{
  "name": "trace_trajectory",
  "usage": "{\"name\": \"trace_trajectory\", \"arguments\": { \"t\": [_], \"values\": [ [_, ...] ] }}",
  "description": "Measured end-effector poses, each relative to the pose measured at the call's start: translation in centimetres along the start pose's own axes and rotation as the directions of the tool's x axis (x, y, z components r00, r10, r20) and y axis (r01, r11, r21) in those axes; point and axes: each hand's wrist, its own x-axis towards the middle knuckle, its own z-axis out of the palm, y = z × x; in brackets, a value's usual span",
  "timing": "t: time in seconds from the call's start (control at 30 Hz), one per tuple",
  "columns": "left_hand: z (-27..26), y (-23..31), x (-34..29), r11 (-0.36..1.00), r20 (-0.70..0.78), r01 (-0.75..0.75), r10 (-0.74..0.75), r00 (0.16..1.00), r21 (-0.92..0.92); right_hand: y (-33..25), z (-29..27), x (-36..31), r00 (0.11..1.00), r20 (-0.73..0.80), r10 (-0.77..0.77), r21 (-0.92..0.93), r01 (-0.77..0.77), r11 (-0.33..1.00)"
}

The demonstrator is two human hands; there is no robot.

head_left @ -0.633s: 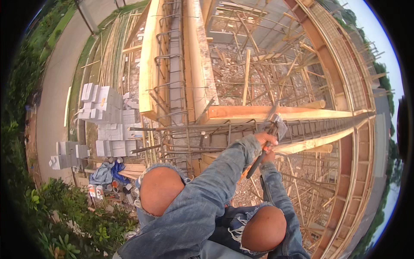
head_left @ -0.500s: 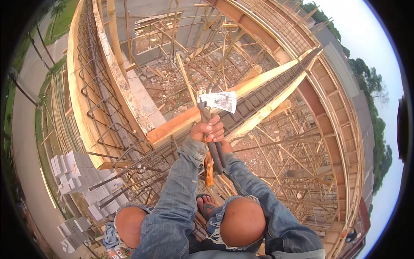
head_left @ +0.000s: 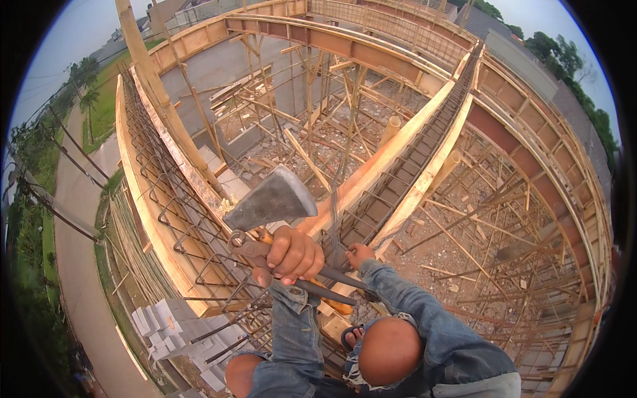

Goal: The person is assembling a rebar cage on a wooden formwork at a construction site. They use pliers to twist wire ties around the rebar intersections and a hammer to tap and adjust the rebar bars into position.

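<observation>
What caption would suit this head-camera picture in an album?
Left hand grips grey-headed hatchet and metal pincers; right hand rests on wooden beam formwork above steel rebar cage.

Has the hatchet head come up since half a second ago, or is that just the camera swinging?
Cannot tell. The hatchet sits larger, above the left hand, but the head camera swung, so the wooden beam formwork shifted too.

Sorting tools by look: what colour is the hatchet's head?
Dull grey metal, seen in the head view: hatchet, gripped with pincers in the left hand.
</observation>
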Motion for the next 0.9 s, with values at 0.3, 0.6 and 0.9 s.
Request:
{"name": "trace_trajectory", "arguments": {
  "t": [0.3,0.6,0.9],
  "values": [
    [2.3,2.2,-0.5,0.917,-0.502,0.277,-0.103,0.859,0.286,1.5,-1.8,0.3,0.999,-0.052,-0.016,0.009,0.016,1.000],
    [-1.1,-2.5,-11.8,0.176,-0.848,0.974,0.485,-0.214,-0.145,7.6,-3.3,-3.2,0.946,-0.319,-0.052,0.007,0.057,0.998],
    [-0.8,-6.7,-20.7,0.050,-0.736,0.874,0.518,-0.436,-0.483,6.6,0.6,-7.2,0.976,-0.153,-0.155,0.112,0.173,0.979]
  ]
}}
